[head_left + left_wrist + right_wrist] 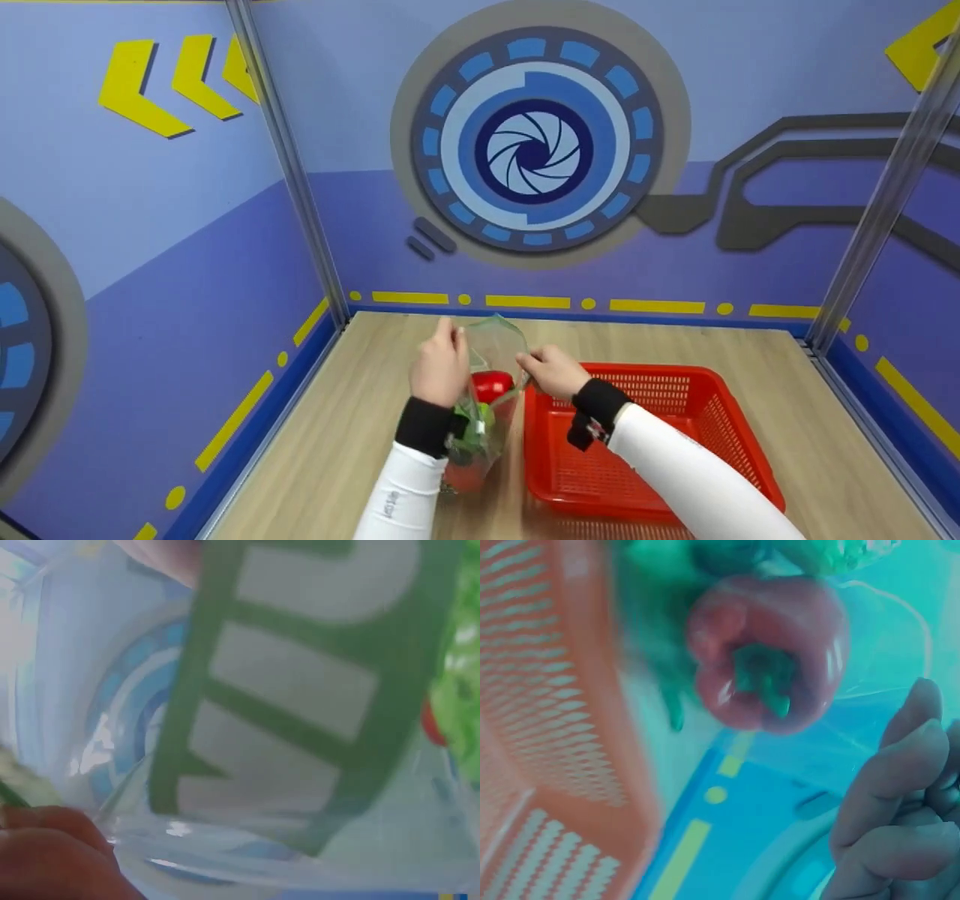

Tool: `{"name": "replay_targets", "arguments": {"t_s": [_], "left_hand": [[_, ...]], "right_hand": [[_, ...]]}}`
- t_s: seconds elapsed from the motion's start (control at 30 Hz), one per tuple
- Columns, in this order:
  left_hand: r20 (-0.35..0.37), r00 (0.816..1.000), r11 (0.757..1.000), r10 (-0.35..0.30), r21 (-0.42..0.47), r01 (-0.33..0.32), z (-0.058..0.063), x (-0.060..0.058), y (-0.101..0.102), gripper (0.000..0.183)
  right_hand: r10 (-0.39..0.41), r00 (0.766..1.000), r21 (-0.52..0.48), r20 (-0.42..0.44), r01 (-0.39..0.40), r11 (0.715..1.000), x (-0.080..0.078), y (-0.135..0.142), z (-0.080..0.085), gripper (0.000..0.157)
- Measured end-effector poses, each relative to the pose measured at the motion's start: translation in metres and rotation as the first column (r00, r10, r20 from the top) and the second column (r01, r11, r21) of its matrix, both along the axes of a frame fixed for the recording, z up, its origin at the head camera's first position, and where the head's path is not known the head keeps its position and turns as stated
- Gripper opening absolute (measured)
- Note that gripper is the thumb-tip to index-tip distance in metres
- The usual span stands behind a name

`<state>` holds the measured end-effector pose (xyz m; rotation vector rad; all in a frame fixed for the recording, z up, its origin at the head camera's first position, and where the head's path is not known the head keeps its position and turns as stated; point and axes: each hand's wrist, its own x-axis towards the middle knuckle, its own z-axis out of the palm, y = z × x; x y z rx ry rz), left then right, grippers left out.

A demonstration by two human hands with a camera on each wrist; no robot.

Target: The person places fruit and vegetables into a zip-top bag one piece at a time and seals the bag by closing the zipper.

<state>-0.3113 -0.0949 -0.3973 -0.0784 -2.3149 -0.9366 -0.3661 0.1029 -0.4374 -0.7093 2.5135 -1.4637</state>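
A clear plastic bag (499,341) with a green edge hangs between my two hands, its mouth spread apart. My left hand (441,367) pinches the left side of the mouth, and my right hand (553,371) grips the right side with curled fingers. Inside the bag, a red bell pepper (493,385) lies near the top; its green stem shows in the right wrist view. Leafy green produce (472,420) sits below it, with something reddish at the bottom. Broad green-and-white print (277,682) on the bag fills the left wrist view, beside crinkled light-green leaves (461,675).
A red perforated plastic basket (540,465) stands on the wooden table (360,390) just right of the bag, beneath my right forearm. Blue-purple printed panels (352,225) with metal corner posts enclose the table at the back and sides.
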Motion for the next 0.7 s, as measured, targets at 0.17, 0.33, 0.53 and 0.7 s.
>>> {"name": "replay_targets", "arguments": {"t_s": [0.17,0.33,0.53,0.7], "left_hand": [[-0.005,0.997,0.997,0.073,0.008,-0.073,0.019,-0.001,-0.015,0.016],[0.006,0.996,0.996,0.085,0.020,-0.085,0.023,-0.003,-0.018,0.017],[0.019,0.996,0.996,0.084,0.032,-0.084,0.013,-0.011,-0.015,0.019],[0.030,0.999,0.995,-0.013,0.104,0.010,0.009,-0.007,-0.009,0.021]], "right_hand": [[0.019,0.999,-0.126,-0.029,-0.022,0.992,0.000,-0.021,0.025,0.035],[-0.022,0.998,-0.218,-0.067,0.007,0.976,-0.002,-0.035,0.038,0.035],[-0.042,0.997,-0.226,-0.069,0.026,0.974,-0.007,-0.040,0.033,0.034],[-0.041,0.998,-0.231,-0.050,0.028,0.972,-0.007,-0.039,0.034,0.031]]}}
